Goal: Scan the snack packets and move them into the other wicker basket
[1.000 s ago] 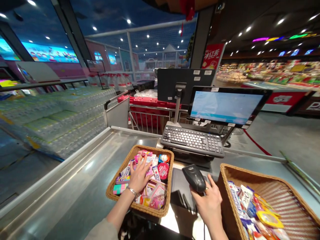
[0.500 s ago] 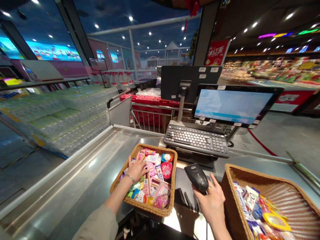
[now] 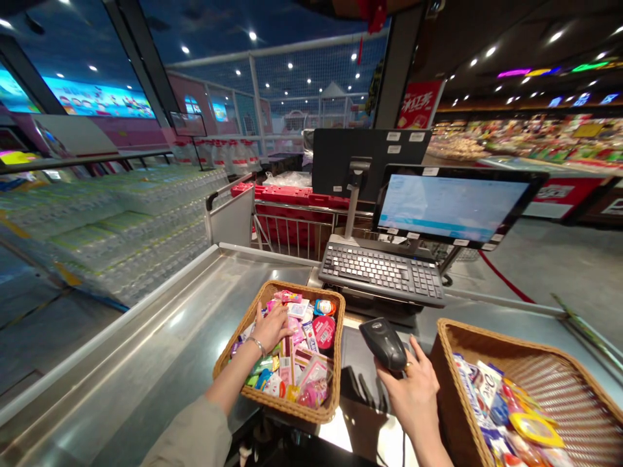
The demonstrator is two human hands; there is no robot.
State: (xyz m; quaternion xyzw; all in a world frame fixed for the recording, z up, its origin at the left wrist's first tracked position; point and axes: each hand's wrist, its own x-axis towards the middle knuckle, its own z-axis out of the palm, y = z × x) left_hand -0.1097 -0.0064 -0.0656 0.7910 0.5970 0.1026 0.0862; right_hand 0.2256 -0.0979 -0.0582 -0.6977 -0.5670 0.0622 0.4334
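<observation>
- Your left hand (image 3: 271,327) reaches forward, palm down, onto the packets (image 3: 306,363) in the wicker basket (image 3: 292,407) in front-left of the keyboard (image 3: 382,272); whether its curled fingers grip one cannot be told.
- Your right hand (image 3: 413,389) is clamped round the scanner (image 3: 386,344), raised just in front of the keyboard.

A black keyboard (image 3: 382,272) sat on the steel tabletop (image 3: 160,350). Just behind it stood a lit monitor (image 3: 452,206). Well left of it lay stacked bottled water (image 3: 121,227); near its right, a wicker basket (image 3: 487,332) of packets (image 3: 491,395).
</observation>
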